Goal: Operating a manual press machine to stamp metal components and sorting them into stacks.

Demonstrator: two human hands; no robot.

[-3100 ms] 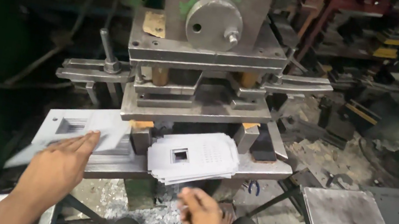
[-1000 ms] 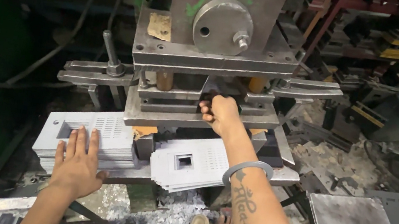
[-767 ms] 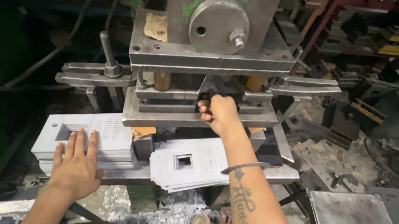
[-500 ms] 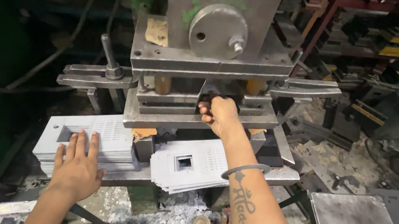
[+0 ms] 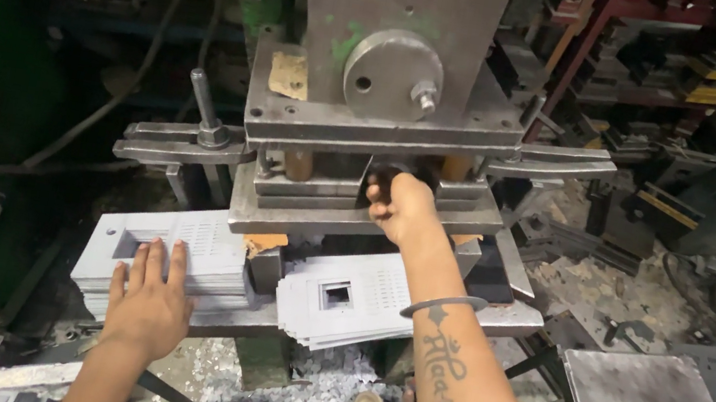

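The right hand (image 5: 398, 206) reaches into the press die (image 5: 358, 201), fingers curled, grip unclear; the left hand (image 5: 150, 304) lies flat, fingers spread, on the left sheet stack (image 5: 176, 248). Keep fingers clear of the ram.

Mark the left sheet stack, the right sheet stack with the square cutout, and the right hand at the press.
left sheet stack (image 5: 209, 249), head view, top sheet beyond the fingertips
right sheet stack (image 5: 371, 295), head view, top sheet right of the square cutout
right hand (image 5: 401, 206), head view, back of the hand
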